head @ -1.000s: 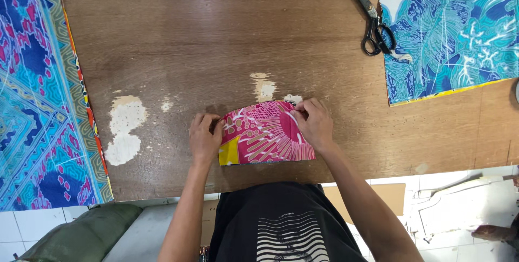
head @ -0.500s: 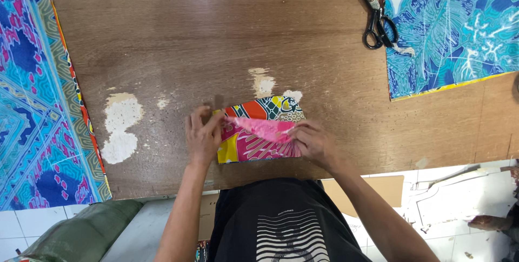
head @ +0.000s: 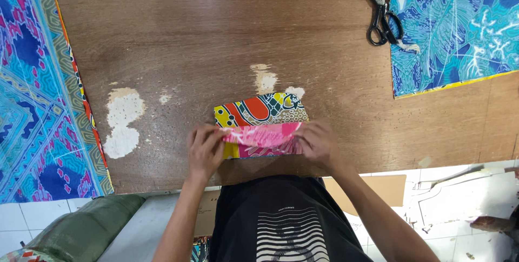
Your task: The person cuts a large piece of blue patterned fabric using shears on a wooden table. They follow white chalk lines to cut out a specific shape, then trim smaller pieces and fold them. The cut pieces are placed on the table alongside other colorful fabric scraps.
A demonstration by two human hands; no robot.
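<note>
Two hands, left hand (head: 204, 148) and right hand (head: 319, 144), seemingly pinching pink cloth (head: 262, 135) between them.

At the lower middle of the frame the person wears a black short-sleeved cotton T-shirt (head: 286, 219), its chest printed with a block of thin white horizontal stripes that break into wavy shapes, under one small line of white lettering. Both forearms are bare from the elbow down, with no sleeves, watch, bracelet or gloves on them. The left hand (head: 205, 151) and the right hand (head: 319, 144) carry no rings that can be made out.
</note>
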